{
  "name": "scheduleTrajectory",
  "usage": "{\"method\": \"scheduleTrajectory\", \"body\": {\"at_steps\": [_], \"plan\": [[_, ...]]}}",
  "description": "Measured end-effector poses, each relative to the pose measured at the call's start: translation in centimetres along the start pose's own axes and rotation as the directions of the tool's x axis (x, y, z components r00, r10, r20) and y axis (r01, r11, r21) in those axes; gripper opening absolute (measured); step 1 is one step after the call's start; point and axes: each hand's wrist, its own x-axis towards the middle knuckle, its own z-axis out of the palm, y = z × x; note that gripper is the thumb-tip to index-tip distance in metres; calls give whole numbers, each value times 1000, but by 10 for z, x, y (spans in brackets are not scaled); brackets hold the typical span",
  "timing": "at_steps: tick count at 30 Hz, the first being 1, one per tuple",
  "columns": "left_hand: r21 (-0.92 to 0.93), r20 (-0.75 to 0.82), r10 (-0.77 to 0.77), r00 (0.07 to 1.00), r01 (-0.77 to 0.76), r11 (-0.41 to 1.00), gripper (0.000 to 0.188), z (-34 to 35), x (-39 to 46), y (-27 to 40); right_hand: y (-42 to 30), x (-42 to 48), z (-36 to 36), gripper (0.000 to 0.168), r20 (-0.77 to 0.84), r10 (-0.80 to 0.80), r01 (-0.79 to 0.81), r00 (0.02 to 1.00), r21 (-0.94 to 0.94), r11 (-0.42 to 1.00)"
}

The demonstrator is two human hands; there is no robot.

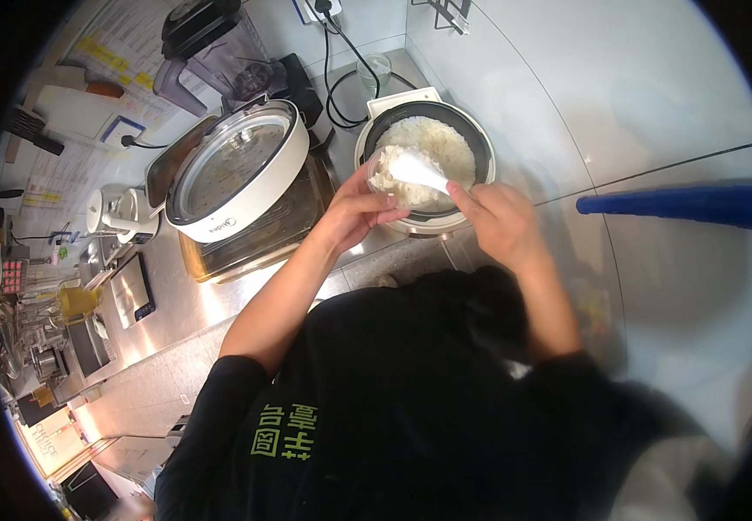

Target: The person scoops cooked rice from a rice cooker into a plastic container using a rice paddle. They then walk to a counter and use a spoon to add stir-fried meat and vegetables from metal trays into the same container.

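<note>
My left hand (363, 208) grips a small clear bowl (372, 170) holding cooked white rice (386, 179). The handle of a white rice paddle (418, 170) is in my right hand (503, 218); its blade lies over the rice in the bowl. Both hands are above the near side of an open rice cooker (490, 166). Its dark inner pot (386, 116) contains more white rice (444, 143). The bowl hides part of the pot's left side.
Left of the cooker, a round white Midea lid (252, 208) with a clear window leans over a dark tray (220, 254). Behind stand a blender (226, 65) and a clear cup (374, 68) beside black cables (350, 120). A tablet (133, 290) lies on the steel counter (184, 293).
</note>
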Motion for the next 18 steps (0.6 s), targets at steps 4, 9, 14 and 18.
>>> {"method": "scheduleTrajectory", "body": {"at_steps": [4, 9, 14, 18], "plan": [[52, -19, -10, 1000, 11, 999, 72, 0, 4, 4, -4, 8, -9, 42, 96, -35, 35, 995, 0, 999], [40, -11, -19, 1000, 19, 999, 70, -2, 8, 5, -3, 9, -8, 42, 99, -55, 56, 994, -7, 998], [28, -23, -22, 999, 23, 999, 68, 1, 8, 7, -3, 10, -6, 43, 99, -76, 79, 992, -25, 997], [41, -36, -14, 999, 15, 999, 70, 0, 6, 6, 2, 8, -7, 42, 160, -49, 65, 986, -95, 993]]}}
